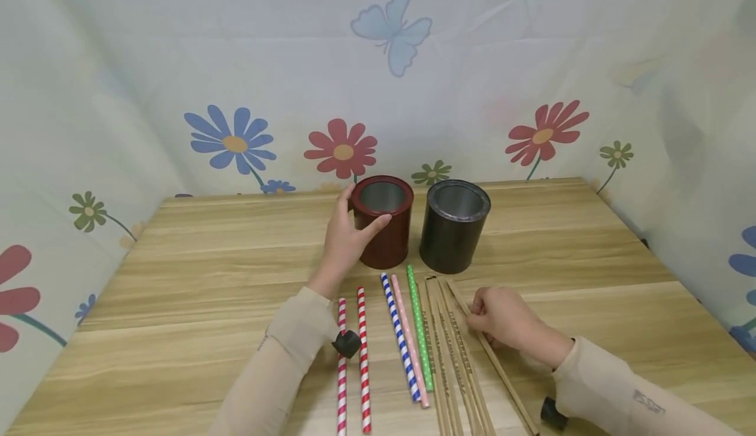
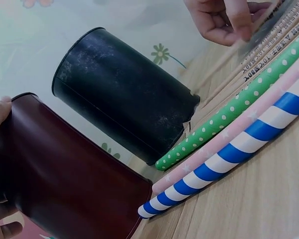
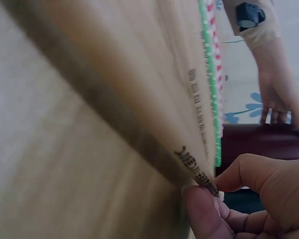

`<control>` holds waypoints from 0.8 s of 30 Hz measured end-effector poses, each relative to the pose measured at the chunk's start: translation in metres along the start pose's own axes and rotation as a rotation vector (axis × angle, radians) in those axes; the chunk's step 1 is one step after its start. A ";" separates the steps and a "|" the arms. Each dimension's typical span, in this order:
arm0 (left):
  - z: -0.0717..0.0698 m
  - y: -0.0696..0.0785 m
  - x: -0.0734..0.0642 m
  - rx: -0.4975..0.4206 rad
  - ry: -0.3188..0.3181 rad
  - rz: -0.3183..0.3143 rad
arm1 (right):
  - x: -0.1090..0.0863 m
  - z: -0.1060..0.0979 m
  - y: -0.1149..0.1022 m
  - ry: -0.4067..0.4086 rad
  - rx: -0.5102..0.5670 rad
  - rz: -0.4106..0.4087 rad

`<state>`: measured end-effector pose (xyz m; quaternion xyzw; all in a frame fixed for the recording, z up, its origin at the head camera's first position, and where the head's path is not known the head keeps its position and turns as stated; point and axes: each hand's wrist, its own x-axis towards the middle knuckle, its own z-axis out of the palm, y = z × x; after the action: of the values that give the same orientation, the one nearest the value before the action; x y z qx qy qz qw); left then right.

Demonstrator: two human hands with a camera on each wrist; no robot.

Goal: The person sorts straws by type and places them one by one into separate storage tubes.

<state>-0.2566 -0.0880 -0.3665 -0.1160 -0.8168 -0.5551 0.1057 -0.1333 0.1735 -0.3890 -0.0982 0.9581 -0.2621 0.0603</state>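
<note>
My left hand point(image 1: 345, 242) holds a dark red can point(image 1: 386, 242) around its upper side, thumb over the front rim and fingers on the far left side. The can stands upright, open at the top. Beside it on the right is a black can point(image 1: 453, 239), also open-topped. With thumb and forefinger, my right hand point(image 1: 510, 321) pinches a slim brown paper-wrapped straw point(image 1: 502, 375) near its upper part. Printed lettering runs along this wrapper point(image 3: 197, 167) in the right wrist view. Several more brown wrapped straws point(image 1: 451, 364) lie just left of it.
Left of the brown ones lie a green dotted straw point(image 1: 420, 331), a pink straw point(image 1: 411, 344) and a blue-striped straw point(image 1: 399, 334). A red-striped straw point(image 1: 363, 370) and a magenta-striped straw point(image 1: 342, 390) lie near my left forearm. A flowered cloth point(image 1: 283, 62) hangs behind the wooden table point(image 1: 195, 278).
</note>
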 end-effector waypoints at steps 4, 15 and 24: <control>-0.001 0.000 0.000 -0.029 0.003 0.002 | -0.001 -0.013 -0.003 -0.036 0.076 -0.019; -0.001 0.000 0.000 -0.056 -0.001 0.014 | 0.012 -0.083 -0.036 -0.004 0.251 -0.187; 0.002 -0.001 -0.002 -0.082 0.015 0.026 | 0.057 -0.133 -0.068 0.295 0.350 -0.383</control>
<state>-0.2551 -0.0869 -0.3682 -0.1266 -0.7908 -0.5878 0.1143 -0.2003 0.1688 -0.2436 -0.2259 0.8608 -0.4415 -0.1141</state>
